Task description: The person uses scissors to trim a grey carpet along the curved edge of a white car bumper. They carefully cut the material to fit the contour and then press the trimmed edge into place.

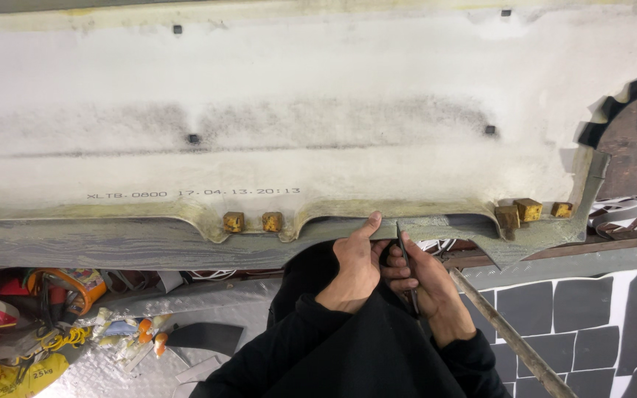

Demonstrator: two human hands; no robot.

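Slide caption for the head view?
Both hands at a large white moulded panel's lower edge: left hand steadies it, right hand holds scissors.

A worker seen from above wears a black long-sleeved top, its soft, matte fabric bunched in loose folds along both forearms. The left sleeve [289,332] and the right sleeve [473,357] each end in a plain cuff at the wrist. Both hands, the left hand [354,267] and right hand [425,284], are bare, without gloves, rings or a watch.
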